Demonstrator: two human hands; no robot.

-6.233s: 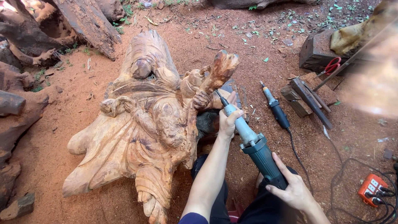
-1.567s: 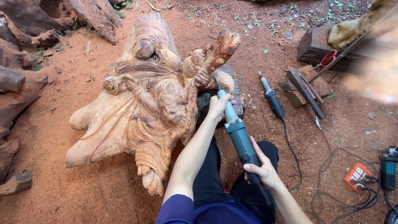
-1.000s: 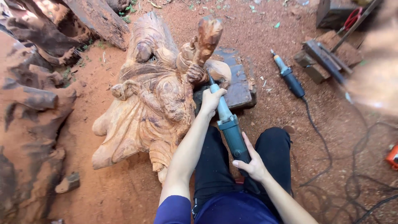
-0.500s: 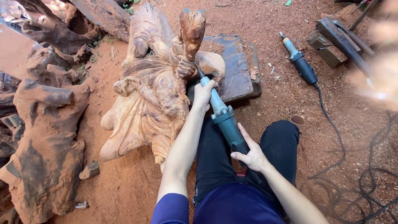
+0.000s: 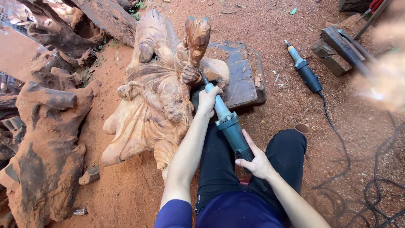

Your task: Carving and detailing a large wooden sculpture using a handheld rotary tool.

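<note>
- While the carved wooden figure (image 5: pixel 156 93) lies on red earth against a dark slab (image 5: pixel 242 74), the left hand (image 5: pixel 208 100) is wrapped around the neck of the die grinder (image 5: pixel 225 122), and the right hand (image 5: pixel 256 160) clasps its rear body.
- It looks a stiff, fairly heavy tool, best held at both ends as here; the carving seems solid and weighty, its thin raised parts breakable.
- Its tip vanishes into a hollow of the figure, so contact is unclear.
- A second grinder (image 5: pixel 304 72) lies well apart; the right edge is blurred.
</note>
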